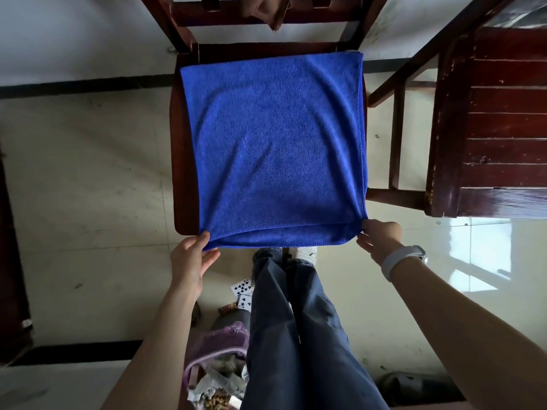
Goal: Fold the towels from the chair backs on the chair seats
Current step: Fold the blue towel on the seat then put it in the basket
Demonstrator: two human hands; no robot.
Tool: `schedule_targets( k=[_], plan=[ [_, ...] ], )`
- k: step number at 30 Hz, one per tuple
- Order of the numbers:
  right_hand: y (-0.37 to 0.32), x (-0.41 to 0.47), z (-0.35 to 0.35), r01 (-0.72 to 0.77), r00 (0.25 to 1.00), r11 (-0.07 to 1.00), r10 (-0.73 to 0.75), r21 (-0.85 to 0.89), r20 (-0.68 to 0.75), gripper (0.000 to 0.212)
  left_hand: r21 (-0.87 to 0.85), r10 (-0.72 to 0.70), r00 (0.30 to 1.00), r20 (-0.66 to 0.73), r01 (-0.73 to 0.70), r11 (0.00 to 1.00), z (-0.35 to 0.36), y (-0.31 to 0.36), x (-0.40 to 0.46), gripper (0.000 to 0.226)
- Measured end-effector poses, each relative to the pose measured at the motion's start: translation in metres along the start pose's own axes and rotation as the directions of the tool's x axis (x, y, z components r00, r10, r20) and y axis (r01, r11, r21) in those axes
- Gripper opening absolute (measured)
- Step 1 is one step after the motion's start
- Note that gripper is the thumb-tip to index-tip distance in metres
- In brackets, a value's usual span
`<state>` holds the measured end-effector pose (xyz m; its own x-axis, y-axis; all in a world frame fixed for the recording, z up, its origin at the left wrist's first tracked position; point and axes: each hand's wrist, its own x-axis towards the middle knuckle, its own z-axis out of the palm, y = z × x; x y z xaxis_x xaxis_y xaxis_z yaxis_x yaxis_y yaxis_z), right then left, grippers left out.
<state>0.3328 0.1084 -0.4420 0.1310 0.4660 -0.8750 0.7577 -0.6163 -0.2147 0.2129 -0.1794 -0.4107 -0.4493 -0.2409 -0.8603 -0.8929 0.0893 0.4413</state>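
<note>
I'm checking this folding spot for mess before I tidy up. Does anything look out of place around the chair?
Yes. Playing cards lie scattered on the floor tiles beside the person's legs, near a purple bag with wrappers spilling out. The blue towel itself lies fairly flat on the chair seat.

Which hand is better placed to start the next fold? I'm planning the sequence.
Neither clearly: left hand and right hand each pinch a near corner of the blue towel.
</note>
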Motion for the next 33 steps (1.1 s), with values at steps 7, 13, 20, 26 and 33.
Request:
schedule_targets(
  k=[7,13,20,26,33],
  plan=[
    [-0.001,0.006,-0.005,-0.11,0.99,0.975,0.09,0.192,0.112,0.016,0.051,0.041,0.999,-0.014,-0.04,0.998,0.004,0.013,-0.008,0.007],
    [-0.003,-0.002,-0.006,-0.069,0.993,0.987,0.053,0.144,0.11,0.012,0.06,0.049,0.997,-0.061,-0.045,0.997,0.003,0.016,-0.009,0.004],
    [-0.039,-0.042,-0.035,0.107,0.989,0.971,-0.125,0.214,0.074,0.021,0.047,0.137,0.983,-0.121,-0.132,0.99,0.004,0.05,-0.036,0.007],
    [-0.104,-0.111,-0.061,0.213,0.964,0.907,-0.255,0.362,0.071,0.021,-0.086,0.265,0.952,-0.151,-0.28,0.956,0.012,0.126,-0.092,0.016],
    [-0.171,-0.213,-0.1,0.228,0.918,0.757,-0.376,0.612,0.124,0.022,-0.413,0.306,0.949,-0.071,-0.307,0.857,-0.005,0.218,-0.174,0.021]
  ],
)
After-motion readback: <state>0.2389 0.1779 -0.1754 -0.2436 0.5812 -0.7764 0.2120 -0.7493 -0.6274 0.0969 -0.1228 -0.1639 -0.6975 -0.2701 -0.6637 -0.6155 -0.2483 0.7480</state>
